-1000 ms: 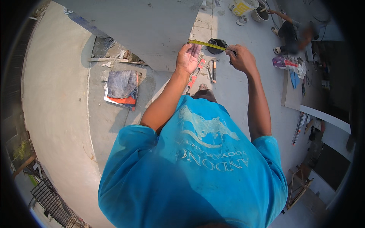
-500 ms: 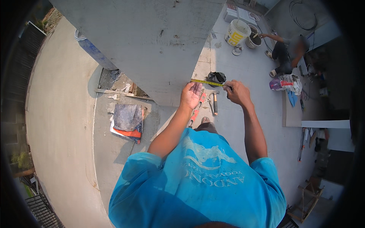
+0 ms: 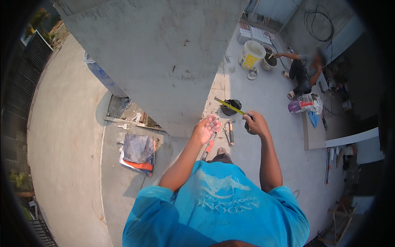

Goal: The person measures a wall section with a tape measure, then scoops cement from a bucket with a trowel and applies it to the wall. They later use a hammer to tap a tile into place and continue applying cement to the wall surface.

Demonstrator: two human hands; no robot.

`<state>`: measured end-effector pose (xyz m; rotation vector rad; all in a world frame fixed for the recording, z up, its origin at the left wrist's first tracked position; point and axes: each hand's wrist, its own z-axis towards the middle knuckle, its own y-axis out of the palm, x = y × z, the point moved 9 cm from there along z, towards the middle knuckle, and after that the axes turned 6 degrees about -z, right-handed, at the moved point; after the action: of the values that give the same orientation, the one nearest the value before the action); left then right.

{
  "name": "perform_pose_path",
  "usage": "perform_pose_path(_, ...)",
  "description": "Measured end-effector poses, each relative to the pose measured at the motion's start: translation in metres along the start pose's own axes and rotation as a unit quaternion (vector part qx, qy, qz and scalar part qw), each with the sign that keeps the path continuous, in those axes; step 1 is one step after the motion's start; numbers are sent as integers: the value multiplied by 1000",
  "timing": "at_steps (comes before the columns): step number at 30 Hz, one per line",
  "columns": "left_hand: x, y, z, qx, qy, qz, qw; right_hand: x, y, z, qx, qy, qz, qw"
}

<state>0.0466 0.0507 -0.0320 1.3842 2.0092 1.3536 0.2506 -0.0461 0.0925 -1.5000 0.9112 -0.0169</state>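
Head view, left to right: the grey plastered column [image 3: 156, 70] fills the upper middle; by its lower right edge the left hand [image 3: 205, 129] is palm up, fingers loosely spread, empty. Above and right of that palm, at centre, the yellow tape-measure blade [image 3: 229, 106] slants down rightward to the nearer right hand [image 3: 256, 123], wrapped around its dark case [image 3: 249, 129]. Earlier, the blade's end met the left fingers beside the column; now they are apart.

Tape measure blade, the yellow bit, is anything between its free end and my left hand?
Nothing visible stands between them. The yellow blade, extending from your right hand, ends apart from your open left hand; the gray column lies left of that gap.
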Motion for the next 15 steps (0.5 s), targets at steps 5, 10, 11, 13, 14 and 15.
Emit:
perform_pose_path(5,-12,20,-23,-74,-15,253,965,42,54,-36,-110,67,213,969)
perform_pose_path(10,-13,29,-20,-119,17,412,903,57,102,-70,-186,123,288,931)
perform_pose_path(11,-16,30,-20,-119,18,435,892,81,122,-70,-194,141,288,927)
perform_pose_path(13,-18,23,-21,-110,6,468,877,80,143,-79,-208,130,354,902)
perform_pose_path(14,-21,18,-22,-105,-10,477,873,78,149,-80,-215,124,386,888)
perform_pose_path(15,-24,13,-24,-99,-26,485,868,71,153,-86,-239,133,399,875)
